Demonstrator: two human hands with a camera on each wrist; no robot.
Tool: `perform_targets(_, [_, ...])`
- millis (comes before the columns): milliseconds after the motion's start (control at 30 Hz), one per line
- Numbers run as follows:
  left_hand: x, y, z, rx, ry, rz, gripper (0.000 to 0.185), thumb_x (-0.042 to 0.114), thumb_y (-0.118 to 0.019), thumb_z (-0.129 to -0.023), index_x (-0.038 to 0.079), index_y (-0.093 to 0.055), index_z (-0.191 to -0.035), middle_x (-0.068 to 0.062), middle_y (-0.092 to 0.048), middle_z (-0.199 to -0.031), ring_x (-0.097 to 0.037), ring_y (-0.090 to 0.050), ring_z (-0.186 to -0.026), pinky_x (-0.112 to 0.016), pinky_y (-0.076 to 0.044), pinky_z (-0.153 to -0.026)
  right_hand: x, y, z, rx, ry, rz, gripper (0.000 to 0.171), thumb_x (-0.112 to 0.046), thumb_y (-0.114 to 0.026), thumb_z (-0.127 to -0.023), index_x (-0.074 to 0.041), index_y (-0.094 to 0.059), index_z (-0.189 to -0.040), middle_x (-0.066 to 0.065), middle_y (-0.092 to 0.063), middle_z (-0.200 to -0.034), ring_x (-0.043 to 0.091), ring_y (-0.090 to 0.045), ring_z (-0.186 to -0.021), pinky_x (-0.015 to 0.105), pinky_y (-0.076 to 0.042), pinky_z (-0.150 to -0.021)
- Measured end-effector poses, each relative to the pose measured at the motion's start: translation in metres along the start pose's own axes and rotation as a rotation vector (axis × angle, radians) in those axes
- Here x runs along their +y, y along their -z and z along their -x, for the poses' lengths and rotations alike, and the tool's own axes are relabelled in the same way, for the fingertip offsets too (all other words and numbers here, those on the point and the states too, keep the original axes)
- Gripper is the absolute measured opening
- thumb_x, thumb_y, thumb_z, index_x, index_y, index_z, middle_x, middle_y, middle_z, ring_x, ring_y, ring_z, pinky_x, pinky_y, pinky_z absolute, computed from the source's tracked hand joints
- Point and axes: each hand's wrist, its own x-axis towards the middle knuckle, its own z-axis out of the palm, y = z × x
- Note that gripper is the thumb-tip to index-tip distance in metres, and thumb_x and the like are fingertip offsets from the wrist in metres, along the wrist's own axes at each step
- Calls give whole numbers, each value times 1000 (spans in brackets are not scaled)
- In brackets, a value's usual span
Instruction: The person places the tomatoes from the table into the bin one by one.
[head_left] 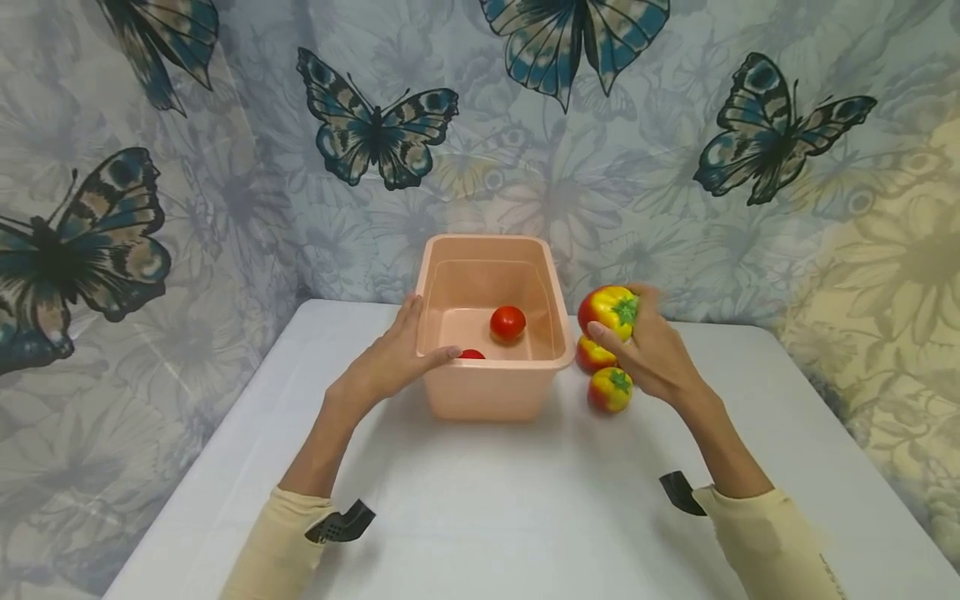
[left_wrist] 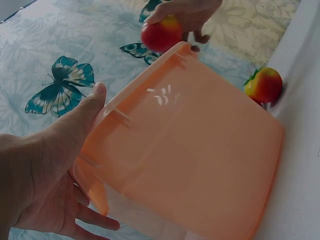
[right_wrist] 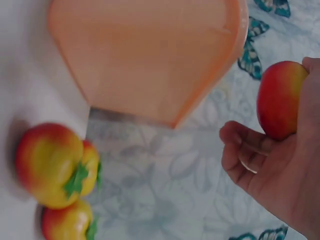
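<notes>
So the biggest thing we've got is the backdrop (head_left: 570, 183), a blue-grey floral print with dark teal butterflies (head_left: 378, 137), going yellowish on the right. It meets the far edge of a white counter (head_left: 480, 517). A peach plastic tub (head_left: 487, 393) stands near that edge, its near wall partly hiding what's inside.

Hands are well apart: the left hand (head_left: 390, 358) grips the tub's near-left corner, thumb over the rim, and the right hand (head_left: 660, 358) has thumb and fingers round a red-and-yellow fruit (head_left: 603, 308), off the counter just beyond the tub's right rim. Below it sit loose fruits (head_left: 610, 392) of the same kind; we count three from the right wrist, crowding that side.

Inside are two red tomatoes (head_left: 507, 323), one mostly behind the near wall. The tub's top is open, and white surface runs between both forearms.
</notes>
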Motion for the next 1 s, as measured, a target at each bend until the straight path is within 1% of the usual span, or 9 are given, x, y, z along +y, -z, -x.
perform_targets(100, [0, 1, 1, -2, 0, -6, 105, 77, -50, -70, 33, 9, -145, 15, 10, -151, -17, -11, -138, -53, -26, -103, -13, -9, -9, -7, 35, -45, 85, -62, -51, -82, -19, -6, -139, 19, -49, -110, 36, -53, -95, 53, -47, -79])
perform_targets(167, [0, 1, 1, -3, -2, -10, 105, 77, -50, -70, 32, 9, -145, 12, 9, -152, -18, -11, -138, -54, -26, -102, -19, -17, -14, -18, 66, -82, 84, -62, -52, -82, -22, -5, -139, 16, -49, -106, 34, -55, -88, 50, -49, -77])
perform_targets(300, [0, 1, 1, -10, 2, -5, 105, 77, -49, -70, 34, 10, -145, 13, 10, -151, -18, -9, -138, -55, -25, -103, -26, -32, -20, -45, 152, -126, 85, -60, -52, -83, -20, -4, -142, 13, -42, -119, 29, -50, -101, 47, -46, -86])
perform_targets(367, [0, 0, 1, -10, 9, -2, 105, 77, -50, -70, 35, 10, -145, 16, 11, -150, -17, -8, -138, -54, -24, -103, -27, -38, -22, -58, 191, -86, 87, -61, -51, -82, -19, -7, -144, 11, -38, -127, 28, -43, -111, 49, -43, -90])
perform_targets(433, [0, 0, 0, -15, 18, 7, 105, 77, -50, -69, 35, 10, -145, 18, 12, -149, -17, -7, -139, -55, -24, -103, -27, -43, -23, -58, 241, 15, 88, -62, -50, -82, -16, -12, -146, 11, -34, -133, 27, -33, -118, 50, -39, -93])
perform_targets(533, [0, -1, 0, -18, 33, 11, 106, 79, -49, -68, 36, 11, -144, 21, 14, -148, -16, -6, -139, -55, -24, -103, -24, -47, -23, -48, 295, 141, 86, -64, -50, -81, -14, -20, -145, 11, -38, -130, 27, -31, -116, 49, -37, -91])
perform_targets(600, [0, -1, 1, -16, 27, 7, 106, 79, -49, -68, 35, 11, -144, 20, 13, -148, -16, -7, -138, -54, -24, -103, -23, -47, -22, -38, 325, 174, 82, -62, -49, -83, -13, -24, -144, 10, -42, -126, 26, -33, -112, 47, -36, -90])
perform_targets(800, [-1, 1, 3, 0, 3, 14, 105, 77, -50, -69, 35, 9, -145, 15, 9, -151, -17, -12, -137, -54, -27, -102, -19, -40, -18, -64, 333, 45, 67, -53, -44, -90, -16, -26, -143, 8, -43, -121, 23, -33, -113, 47, -37, -88])
perform_targets(1000, [-1, 1, 1, -6, -4, 20, 104, 75, -52, -71, 34, 8, -145, 16, 10, -150, -19, -12, -138, -55, -26, -102, -12, -32, -13, -81, 307, 1, 62, -49, -41, -93, -23, -19, -146, 8, -40, -126, 24, -32, -117, 52, -35, -91])
